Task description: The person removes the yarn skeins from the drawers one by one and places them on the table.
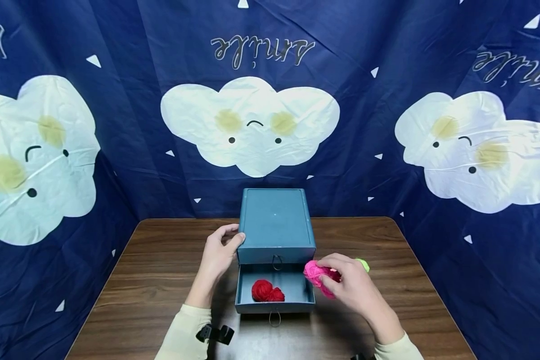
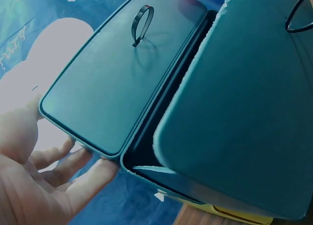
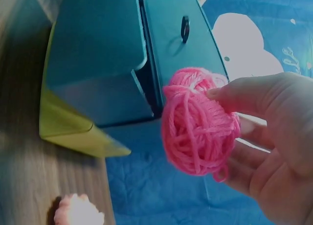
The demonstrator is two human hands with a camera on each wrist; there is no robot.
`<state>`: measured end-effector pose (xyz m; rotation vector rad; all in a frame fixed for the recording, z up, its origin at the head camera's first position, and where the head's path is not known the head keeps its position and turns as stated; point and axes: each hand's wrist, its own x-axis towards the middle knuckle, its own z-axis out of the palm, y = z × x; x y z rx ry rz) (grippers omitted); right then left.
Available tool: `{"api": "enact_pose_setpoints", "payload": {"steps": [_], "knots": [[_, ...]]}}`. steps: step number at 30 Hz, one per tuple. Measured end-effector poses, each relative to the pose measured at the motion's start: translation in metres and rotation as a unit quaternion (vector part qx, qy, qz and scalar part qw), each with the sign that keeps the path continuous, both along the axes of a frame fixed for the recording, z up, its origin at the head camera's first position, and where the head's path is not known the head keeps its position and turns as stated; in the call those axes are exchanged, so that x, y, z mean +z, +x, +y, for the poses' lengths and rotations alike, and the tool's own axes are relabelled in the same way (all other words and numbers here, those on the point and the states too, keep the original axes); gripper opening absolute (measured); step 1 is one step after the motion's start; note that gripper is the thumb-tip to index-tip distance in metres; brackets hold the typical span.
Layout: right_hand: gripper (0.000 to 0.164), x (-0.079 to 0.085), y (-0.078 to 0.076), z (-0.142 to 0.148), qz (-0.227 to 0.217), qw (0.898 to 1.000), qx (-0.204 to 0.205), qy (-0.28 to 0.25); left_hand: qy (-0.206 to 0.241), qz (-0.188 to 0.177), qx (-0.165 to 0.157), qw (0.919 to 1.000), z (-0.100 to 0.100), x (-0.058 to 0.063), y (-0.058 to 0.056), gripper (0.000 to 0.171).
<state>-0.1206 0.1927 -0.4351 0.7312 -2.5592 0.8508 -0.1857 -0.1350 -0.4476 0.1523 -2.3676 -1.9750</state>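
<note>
Two bare hands are working at a teal drawer box (image 1: 274, 220) that is standing on a brown wooden table (image 1: 162, 300). The right hand (image 1: 353, 280) is holding a pink yarn ball (image 1: 314, 272), pinching it between the thumb and the bent fingers, just beside the right wall of the lower drawer (image 1: 247, 307). In the right wrist view, loose strands are wrapping the ball, and a small loop is hanging from its lower end. The left hand (image 1: 219, 252) is gripping the box's left edge near the front, its thumb lying over the top and its fingers bending against the side. The lower drawer is jutting out towards the person, and red yarn (image 1: 264, 291) is lying inside it as one larger and one smaller lump. The upper drawer (image 1: 254, 256) is sitting closed above, and a dark loop is serving as a pull on each front. Beyond the right hand, a pale green thing (image 1: 363, 263) is peeking out, mostly hidden. A pale pink lump (image 3: 79, 211) is resting on the table in the right wrist view, where a yellow-green piece (image 3: 66, 120) is showing beneath the teal one. Behind everything, a blue cloth (image 1: 360, 180) is hanging with white clouds.
</note>
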Motion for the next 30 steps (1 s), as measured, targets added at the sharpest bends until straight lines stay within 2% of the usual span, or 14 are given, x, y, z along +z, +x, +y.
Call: {"api": "enact_pose_setpoints", "payload": {"steps": [10, 14, 30], "knots": [[0.030, -0.021, -0.002, 0.022, 0.021, 0.999, -0.046, 0.020, -0.003, 0.004, -0.004, 1.0000, 0.000, -0.002, -0.001, 0.041], [0.030, -0.028, -0.005, 0.030, 0.016, 0.997, -0.070, 0.025, -0.002, 0.005, -0.005, 1.0000, 0.000, -0.003, -0.001, 0.041], [0.026, -0.065, -0.004, 0.041, -0.093, 0.988, -0.123, 0.027, 0.000, 0.001, -0.004, 1.0000, -0.002, -0.001, 0.000, 0.042]]}}
